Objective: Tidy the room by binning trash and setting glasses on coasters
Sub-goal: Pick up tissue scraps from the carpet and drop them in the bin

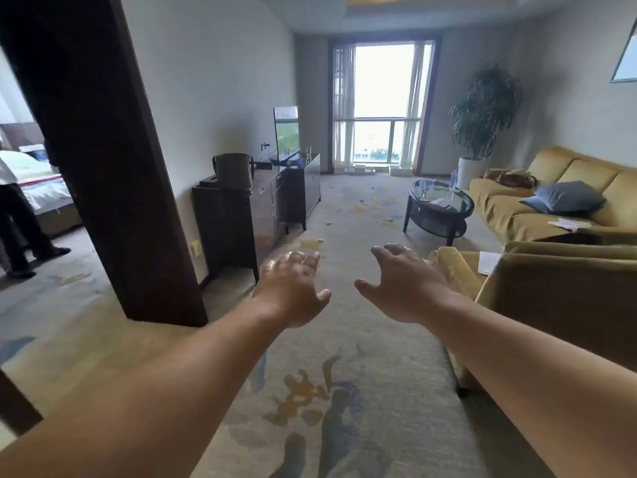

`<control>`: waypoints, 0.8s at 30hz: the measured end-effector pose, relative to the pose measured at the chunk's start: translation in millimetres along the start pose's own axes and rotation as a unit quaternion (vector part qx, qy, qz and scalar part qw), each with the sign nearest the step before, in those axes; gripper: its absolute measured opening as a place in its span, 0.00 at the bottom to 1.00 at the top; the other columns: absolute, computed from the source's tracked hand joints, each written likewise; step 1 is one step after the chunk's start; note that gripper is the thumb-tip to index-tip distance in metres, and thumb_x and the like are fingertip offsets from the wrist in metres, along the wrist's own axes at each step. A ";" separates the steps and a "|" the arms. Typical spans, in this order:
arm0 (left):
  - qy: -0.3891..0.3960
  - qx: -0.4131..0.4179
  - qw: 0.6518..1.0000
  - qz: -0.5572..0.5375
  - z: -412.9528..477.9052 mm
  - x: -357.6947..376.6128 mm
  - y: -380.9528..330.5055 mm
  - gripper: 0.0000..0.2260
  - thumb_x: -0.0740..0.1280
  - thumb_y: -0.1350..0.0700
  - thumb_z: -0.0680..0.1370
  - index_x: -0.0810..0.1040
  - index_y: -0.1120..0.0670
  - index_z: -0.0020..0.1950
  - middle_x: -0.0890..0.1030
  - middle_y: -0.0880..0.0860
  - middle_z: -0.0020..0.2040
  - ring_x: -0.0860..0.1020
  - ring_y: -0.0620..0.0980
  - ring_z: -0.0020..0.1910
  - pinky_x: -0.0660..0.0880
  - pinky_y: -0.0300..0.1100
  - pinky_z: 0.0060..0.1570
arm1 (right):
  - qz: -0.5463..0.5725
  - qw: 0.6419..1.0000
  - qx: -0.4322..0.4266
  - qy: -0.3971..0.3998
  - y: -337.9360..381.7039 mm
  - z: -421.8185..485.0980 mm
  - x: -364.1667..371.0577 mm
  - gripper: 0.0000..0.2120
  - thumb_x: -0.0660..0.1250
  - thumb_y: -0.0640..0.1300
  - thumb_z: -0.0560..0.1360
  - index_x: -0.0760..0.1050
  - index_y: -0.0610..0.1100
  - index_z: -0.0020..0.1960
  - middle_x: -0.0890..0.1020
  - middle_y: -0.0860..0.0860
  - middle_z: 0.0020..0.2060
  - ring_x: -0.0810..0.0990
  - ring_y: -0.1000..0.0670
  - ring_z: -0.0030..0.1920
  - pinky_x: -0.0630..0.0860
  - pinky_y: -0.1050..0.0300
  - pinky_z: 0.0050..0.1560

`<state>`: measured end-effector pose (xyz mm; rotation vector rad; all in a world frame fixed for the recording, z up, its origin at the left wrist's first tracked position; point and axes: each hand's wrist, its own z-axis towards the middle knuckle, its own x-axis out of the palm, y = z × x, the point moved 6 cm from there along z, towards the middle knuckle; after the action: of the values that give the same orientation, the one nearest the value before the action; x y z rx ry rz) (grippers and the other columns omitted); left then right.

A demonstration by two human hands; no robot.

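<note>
My left hand (293, 288) and my right hand (403, 284) reach forward over the carpet, fingers spread, holding nothing. Small scraps of trash (329, 222) lie scattered on the carpet further ahead. A round glass coffee table (440, 203) stands at the right with paper scraps and what look like glasses on it; they are too small to make out. A plastic bottle (453, 179) stands behind the table. Sheets of paper (565, 223) lie on the yellow sofa (510, 208), and another sheet (488, 262) on the yellow armchair (551, 288).
A dark cabinet (241, 215) with a bucket-like container (234, 172) lines the left wall, a TV (286, 132) beyond it. A dark pillar (103, 167) stands at the left; a person (17, 215) stands by a bed behind it. A potted plant (482, 115) stands by the window.
</note>
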<state>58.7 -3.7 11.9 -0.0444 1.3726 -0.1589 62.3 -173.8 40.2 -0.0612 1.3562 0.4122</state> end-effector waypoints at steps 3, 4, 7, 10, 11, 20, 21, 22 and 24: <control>0.002 -0.008 1.000 -0.007 14.9 16.8 8.2 0.34 0.59 0.39 0.76 0.51 0.50 0.77 0.57 0.53 0.77 0.54 0.53 0.76 0.53 0.54 0.73 | 0.001 1.000 -0.001 0.013 -3.3 17.9 20.0 0.33 0.58 0.65 0.74 0.61 0.49 0.73 0.66 0.49 0.73 0.62 0.46 0.73 0.61 0.47 0.70; 0.002 -0.008 1.000 -0.009 21.1 22.8 13.2 0.34 0.59 0.39 0.76 0.51 0.50 0.77 0.58 0.53 0.77 0.54 0.53 0.76 0.53 0.55 0.73 | 0.005 1.000 -0.001 0.027 -2.6 24.2 28.1 0.33 0.58 0.65 0.74 0.61 0.49 0.74 0.65 0.49 0.73 0.62 0.46 0.73 0.61 0.47 0.70; -0.011 -0.003 1.000 -0.015 49.1 40.3 30.2 0.34 0.58 0.38 0.76 0.51 0.49 0.77 0.58 0.52 0.77 0.54 0.53 0.76 0.53 0.55 0.73 | 0.009 0.999 -0.006 0.034 1.2 55.5 50.2 0.33 0.59 0.64 0.74 0.61 0.49 0.73 0.66 0.49 0.72 0.63 0.46 0.73 0.62 0.48 0.69; -0.033 0.002 0.999 -0.021 83.1 54.3 55.4 0.34 0.58 0.38 0.76 0.51 0.49 0.77 0.58 0.52 0.77 0.54 0.53 0.76 0.53 0.55 0.73 | 0.001 1.000 -0.012 0.026 8.3 94.8 68.0 0.32 0.59 0.64 0.74 0.62 0.49 0.73 0.68 0.49 0.71 0.65 0.47 0.71 0.63 0.48 0.68; -0.043 0.009 0.999 -0.022 94.6 58.8 63.5 0.34 0.58 0.38 0.76 0.51 0.49 0.77 0.58 0.52 0.76 0.54 0.53 0.76 0.52 0.55 0.74 | 0.002 1.000 -0.015 0.020 10.4 108.2 74.4 0.32 0.59 0.64 0.74 0.61 0.49 0.73 0.68 0.50 0.71 0.65 0.47 0.71 0.63 0.48 0.68; -0.069 0.036 0.996 -0.042 219.7 73.6 147.2 0.32 0.57 0.39 0.76 0.53 0.50 0.76 0.58 0.52 0.76 0.53 0.53 0.76 0.51 0.53 0.74 | 0.011 1.000 -0.022 0.001 29.7 246.9 115.9 0.33 0.58 0.63 0.75 0.58 0.49 0.75 0.64 0.50 0.74 0.60 0.49 0.74 0.59 0.50 0.72; -0.071 0.042 0.996 -0.044 232.9 76.6 154.2 0.32 0.57 0.38 0.76 0.53 0.50 0.76 0.59 0.52 0.76 0.54 0.53 0.76 0.52 0.53 0.74 | 0.014 1.000 -0.023 0.002 28.6 261.1 121.0 0.33 0.58 0.63 0.75 0.57 0.49 0.75 0.64 0.50 0.74 0.60 0.49 0.75 0.59 0.50 0.72; -0.073 0.053 0.995 -0.045 246.3 80.6 159.7 0.32 0.57 0.38 0.76 0.54 0.50 0.75 0.60 0.52 0.75 0.55 0.52 0.75 0.53 0.53 0.73 | 0.017 1.000 -0.024 0.004 26.5 275.4 126.0 0.33 0.58 0.62 0.75 0.57 0.49 0.75 0.64 0.50 0.74 0.59 0.50 0.75 0.58 0.50 0.72; -0.067 0.088 0.993 -0.042 273.6 91.5 166.6 0.31 0.56 0.39 0.75 0.56 0.50 0.75 0.62 0.51 0.74 0.57 0.51 0.74 0.55 0.52 0.73 | 0.023 0.999 -0.030 0.001 20.7 305.5 135.0 0.33 0.59 0.62 0.76 0.58 0.49 0.76 0.64 0.51 0.74 0.60 0.50 0.75 0.59 0.51 0.72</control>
<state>358.0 131.5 -43.6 0.0340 1.2196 -0.3422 361.7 -35.5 -16.7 -0.0808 1.3496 0.4917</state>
